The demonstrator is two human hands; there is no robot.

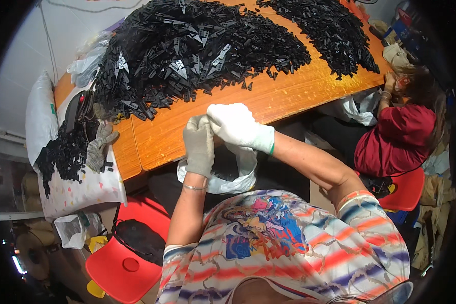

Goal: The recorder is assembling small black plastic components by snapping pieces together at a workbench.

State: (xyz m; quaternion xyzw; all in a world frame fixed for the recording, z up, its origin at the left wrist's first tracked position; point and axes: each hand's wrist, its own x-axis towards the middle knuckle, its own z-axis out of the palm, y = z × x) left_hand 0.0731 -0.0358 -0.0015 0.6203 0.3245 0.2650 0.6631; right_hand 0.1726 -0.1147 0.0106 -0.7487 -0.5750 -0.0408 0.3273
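My left hand (198, 144), in a greyish glove, and my right hand (235, 124), in a bright white glove, meet in front of the table's near edge. The fingers of both are curled in and pressed together where the hands touch. Whatever they pinch, if anything, is hidden by the gloves. Below them an opened white plastic bag (244, 178) hangs at my lap. Beyond my hands a big heap of small black plastic pieces (157, 50) covers much of the orange wooden table (273, 99).
A second black heap (334, 38) lies at the far right. On the left, a loose grey glove (100, 147) rests beside more black pieces (63, 154). A red chair (124, 266) stands at lower left. A person in a dark red shirt (400, 134) sits at right.
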